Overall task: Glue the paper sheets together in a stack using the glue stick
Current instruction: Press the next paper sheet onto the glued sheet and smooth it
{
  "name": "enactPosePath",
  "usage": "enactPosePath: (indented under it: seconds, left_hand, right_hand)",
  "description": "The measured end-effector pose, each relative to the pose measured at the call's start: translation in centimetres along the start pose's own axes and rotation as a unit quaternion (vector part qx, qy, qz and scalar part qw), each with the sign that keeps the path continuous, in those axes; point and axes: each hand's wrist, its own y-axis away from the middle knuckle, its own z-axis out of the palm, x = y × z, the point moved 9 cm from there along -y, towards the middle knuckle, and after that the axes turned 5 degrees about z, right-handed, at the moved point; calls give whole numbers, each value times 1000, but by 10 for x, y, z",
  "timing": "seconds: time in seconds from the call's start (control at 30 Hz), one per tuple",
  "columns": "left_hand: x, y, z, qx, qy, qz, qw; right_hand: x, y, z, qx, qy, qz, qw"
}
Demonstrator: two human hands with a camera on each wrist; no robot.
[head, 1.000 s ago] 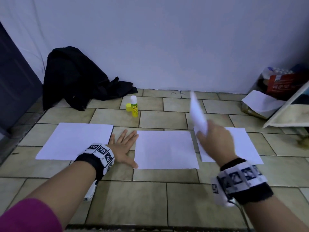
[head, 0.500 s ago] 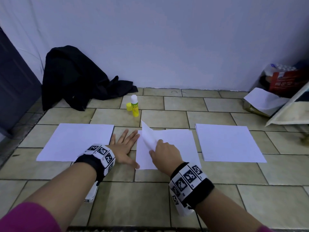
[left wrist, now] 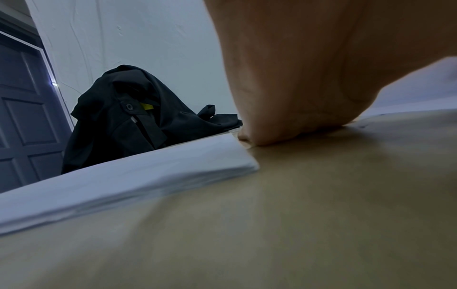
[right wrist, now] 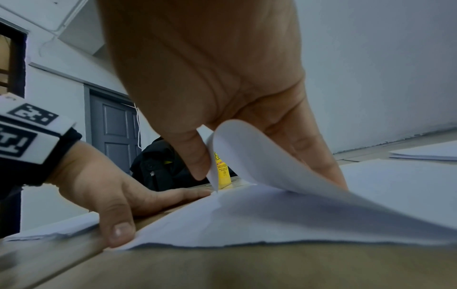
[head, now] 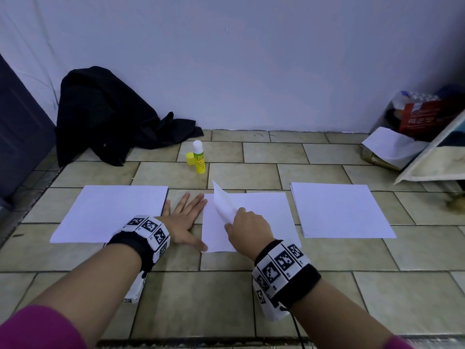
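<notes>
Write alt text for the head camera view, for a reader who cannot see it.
A person's right hand pinches a curled white sheet over the middle paper stack on a tiled floor, while the left hand lies flat beside it. An uncapped glue stick stands behind, with more paper stacks left and right.
</notes>
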Motion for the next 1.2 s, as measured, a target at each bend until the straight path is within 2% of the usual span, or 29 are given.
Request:
enactPosePath:
  seconds: [1.2]
  left_hand:
    - [3,4,-1,-4,8,0,1000]
  right_hand:
    - [2,-2,5,-34,-5,32,999]
